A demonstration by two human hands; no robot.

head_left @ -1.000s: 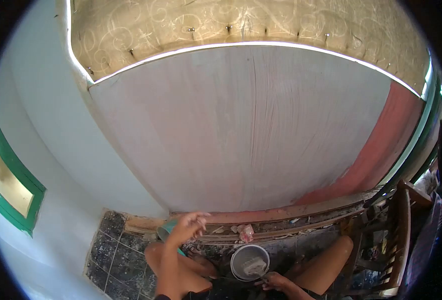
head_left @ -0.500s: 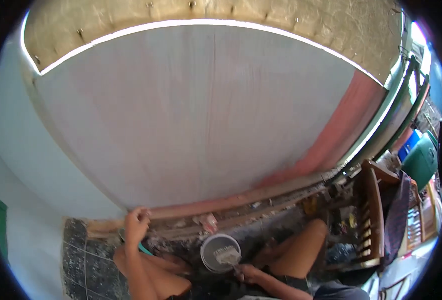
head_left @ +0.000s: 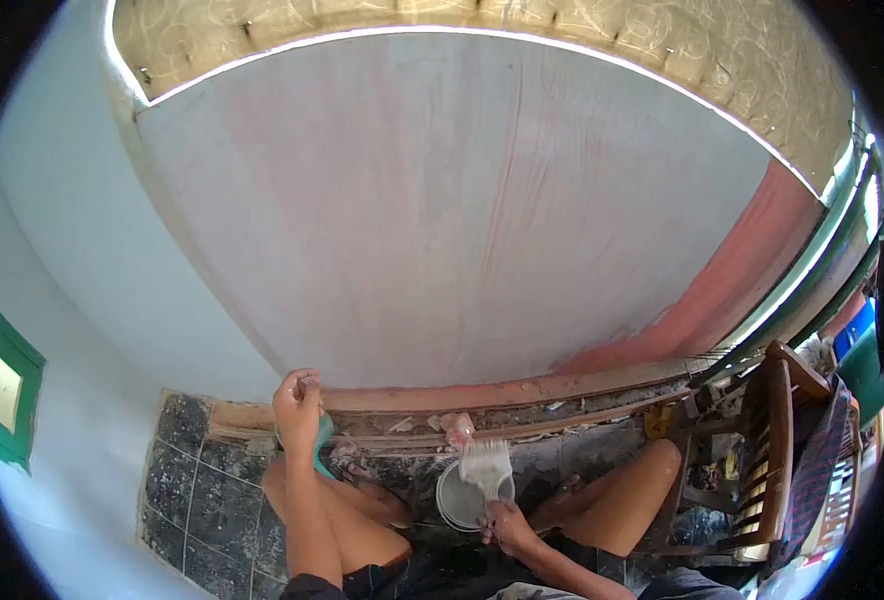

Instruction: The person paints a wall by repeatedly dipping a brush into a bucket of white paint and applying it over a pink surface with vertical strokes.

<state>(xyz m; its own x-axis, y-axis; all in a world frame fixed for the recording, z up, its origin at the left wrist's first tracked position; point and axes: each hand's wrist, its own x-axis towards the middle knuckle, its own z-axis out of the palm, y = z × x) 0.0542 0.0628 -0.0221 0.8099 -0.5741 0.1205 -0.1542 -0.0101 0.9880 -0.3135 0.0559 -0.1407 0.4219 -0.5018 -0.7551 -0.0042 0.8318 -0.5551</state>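
My right hand (head_left: pixel 507 527) grips the handle of a wide paint brush (head_left: pixel 487 464), its pale bristles pointing away from me over the far rim of a white bucket (head_left: pixel 459 500). The bucket stands on the floor between my bent legs. My left hand (head_left: pixel 299 390) is raised above my left knee with its fingers curled; what they hold, if anything, is too small to tell. Ahead is a wall (head_left: pixel 412 220) with a whitish coat, pink showing through in streaks, and a bare pink strip (head_left: pixel 732 260) at its right.
A wooden chair (head_left: pixel 780 450) with a dark cloth stands at the right. A wooden ledge with debris (head_left: pixel 552 405) runs along the wall's foot. Something green (head_left: pixel 324 440) lies behind my left forearm. Dark tiles (head_left: pixel 217 510) cover the floor at left.
The brush has come up out of the bucket's opening, its bristles now above the far rim. The view has shifted, so the wall and bucket sit further right.
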